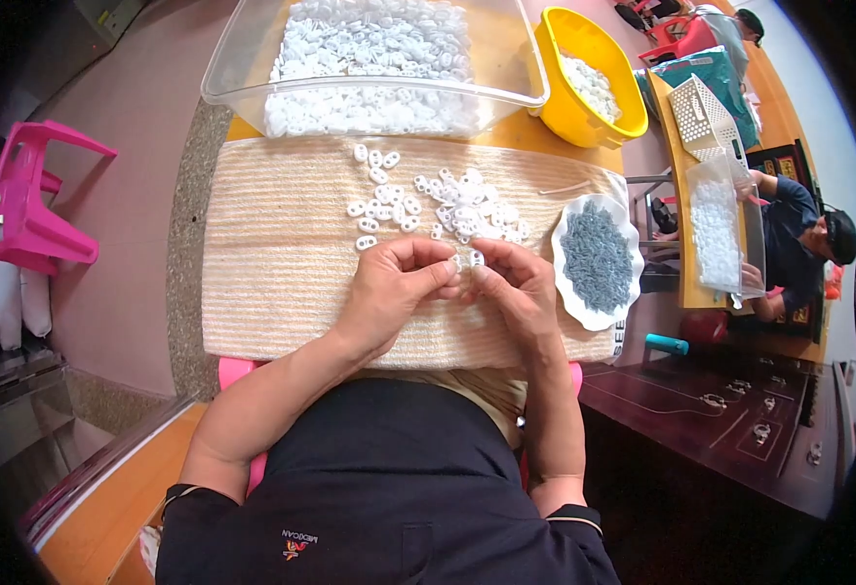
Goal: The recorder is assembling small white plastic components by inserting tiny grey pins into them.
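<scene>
Both my hands meet at the near middle of a striped beige towel, fingertips close together. My right hand (524,292) pinches a small white oval plastic piece with two holes (477,258) between thumb and forefinger. The thumb and forefinger of my left hand (389,288) are also pressed together just beside it; what they grip is too small to make out. Just beyond my fingers lies a heap of similar white two-holed pieces (467,205), with several loose ones (384,205) spread to its left. On the right stands a scalloped white dish (562,283) full of tiny grey pieces.
The towel (272,253) covers the table. Behind it stand a clear plastic bin (223,83) of white pieces and a yellow basin (545,49). A pink stool (53,195) is at left. At right, another person (789,234) works beside a tray (701,175) of white pieces.
</scene>
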Available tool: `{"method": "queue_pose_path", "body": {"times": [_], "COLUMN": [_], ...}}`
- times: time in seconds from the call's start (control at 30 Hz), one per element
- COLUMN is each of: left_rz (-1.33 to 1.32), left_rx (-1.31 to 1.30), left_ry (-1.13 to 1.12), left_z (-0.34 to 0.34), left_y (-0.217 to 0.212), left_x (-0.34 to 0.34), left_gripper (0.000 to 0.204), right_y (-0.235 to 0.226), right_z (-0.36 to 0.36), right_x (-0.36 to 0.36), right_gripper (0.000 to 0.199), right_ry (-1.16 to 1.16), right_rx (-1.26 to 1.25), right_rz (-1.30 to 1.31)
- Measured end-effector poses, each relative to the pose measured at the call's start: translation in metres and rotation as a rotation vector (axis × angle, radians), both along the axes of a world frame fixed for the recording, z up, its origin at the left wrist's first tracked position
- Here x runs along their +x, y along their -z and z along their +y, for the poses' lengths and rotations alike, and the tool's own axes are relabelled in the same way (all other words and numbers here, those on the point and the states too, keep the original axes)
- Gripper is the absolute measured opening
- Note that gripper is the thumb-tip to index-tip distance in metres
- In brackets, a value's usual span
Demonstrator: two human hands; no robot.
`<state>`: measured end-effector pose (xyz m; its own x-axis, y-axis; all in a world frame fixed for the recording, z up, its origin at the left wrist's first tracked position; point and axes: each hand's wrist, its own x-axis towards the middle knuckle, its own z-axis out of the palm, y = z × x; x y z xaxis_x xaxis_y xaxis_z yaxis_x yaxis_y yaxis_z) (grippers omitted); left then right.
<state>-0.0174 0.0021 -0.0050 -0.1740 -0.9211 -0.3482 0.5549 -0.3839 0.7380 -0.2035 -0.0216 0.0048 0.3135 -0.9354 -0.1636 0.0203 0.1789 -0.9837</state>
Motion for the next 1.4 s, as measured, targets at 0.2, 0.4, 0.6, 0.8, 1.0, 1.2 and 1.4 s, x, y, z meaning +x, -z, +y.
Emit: {"method": "queue_pose_path", "body": {"times": [0.2,0.4,0.6,0.8,1.0,1.2,1.4], "left_rz": [0.017,0.034,0.041,0.033,0.032,0.055,0.049], "left_rx": [-0.012,-0.022,-0.011,-0.009,-0.019,-0.020,-0.022], "left_ry": [0.011,0.019,0.021,0.021,0.032,0.044,0.043], "left_z": [0.000,0.000,0.000,0.001,0.001,0.001,0.001], "left_y": [0.000,0.000,0.000,-0.001,-0.003,-0.007,-0.006], "left_x": [0.001,0.001,0.001,0.001,0.001,0.001,0.000], "left_gripper": [0.012,0.013,0.013,0.013,0.014,0.014,0.014], "right_y": [-0.001,0.001,0.001,0.003,0.000,-0.002,-0.001], "right_z": [0.000,-0.001,0.000,0.000,0.001,0.002,0.002], "right_x": [0.000,-0.002,-0.001,-0.002,0.000,0.001,0.001], "right_gripper": [0.031,0.033,0.032,0.031,0.028,0.028,0.029], "right_ry": [-0.016,-0.032,-0.036,-0.057,-0.053,-0.049,-0.050], "right_rx": [-0.015,-0.023,-0.013,-0.009,0.012,0.031,0.053], "right_rz": [0.043,0.042,-0.001,-0.018,-0.037,-0.043,-0.051]}}
